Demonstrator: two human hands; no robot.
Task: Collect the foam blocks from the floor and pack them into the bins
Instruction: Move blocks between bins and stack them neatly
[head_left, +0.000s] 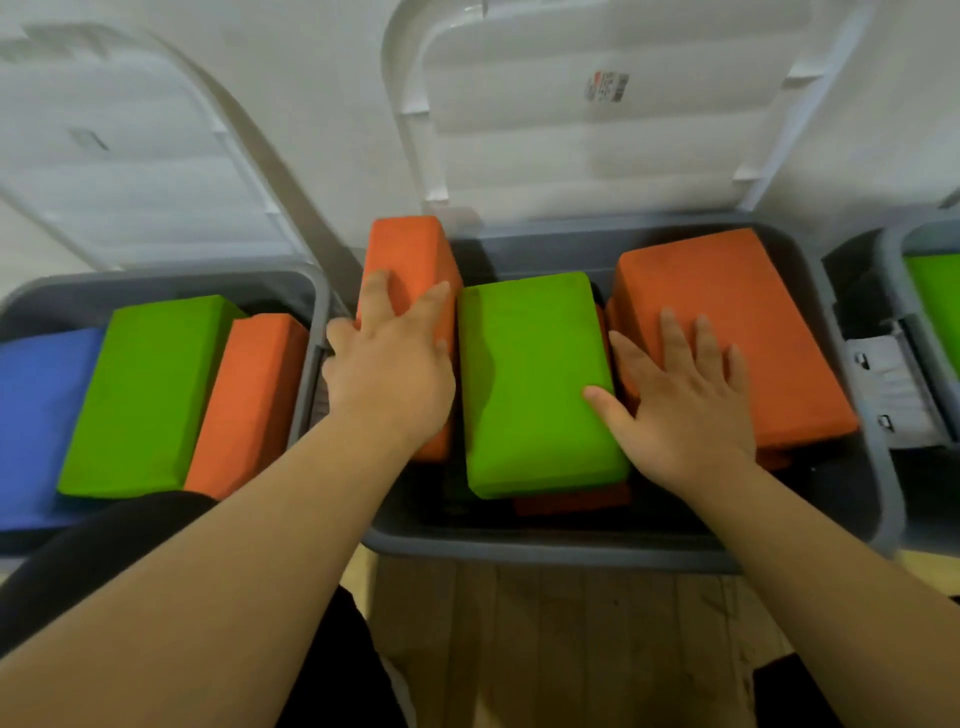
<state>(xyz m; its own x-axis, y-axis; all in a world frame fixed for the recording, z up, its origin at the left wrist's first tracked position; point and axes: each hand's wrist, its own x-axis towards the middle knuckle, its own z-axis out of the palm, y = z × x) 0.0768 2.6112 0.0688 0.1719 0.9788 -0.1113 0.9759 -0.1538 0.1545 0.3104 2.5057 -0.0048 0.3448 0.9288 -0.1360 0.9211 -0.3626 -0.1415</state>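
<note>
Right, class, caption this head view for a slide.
Left hand and right hand rest on orange blocks flanking a green block in a grey bin.

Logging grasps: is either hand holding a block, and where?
Nothing held: left hand lies flat atop the left orange block, right hand atop the right orange block.

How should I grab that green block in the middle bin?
Probably by its near short end, from the front of the bin. The green block lies flat on top, an upright orange block and a tilted orange block crowd its long sides, but the near end sticks out free.
</note>
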